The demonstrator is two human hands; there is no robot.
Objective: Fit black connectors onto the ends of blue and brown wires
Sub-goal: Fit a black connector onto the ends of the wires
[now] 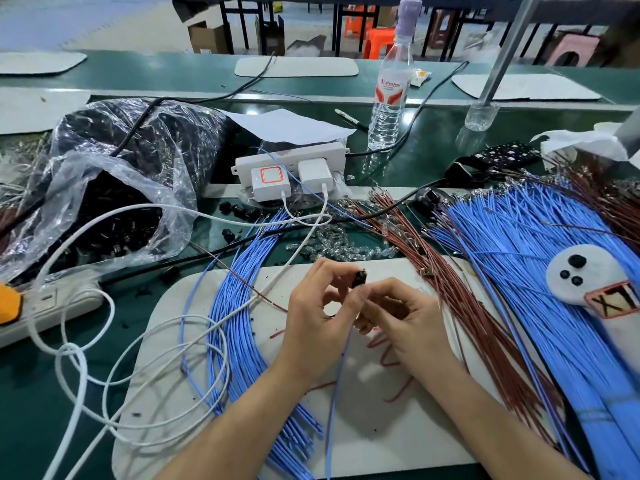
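Black bagged connectors fill one plastic bag on your far left. Your left hand is curled up, fingertips pinching one black connector over the white mat. Your right hand pinches one blue wire right under it, and the wire hangs down between your wrists. Three loose connectors sit on the felt pad further right.

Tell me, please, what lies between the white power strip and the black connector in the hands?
Head view: white charger cables, a black cable and scattered small clear parts lie between the power strip and the black connector.
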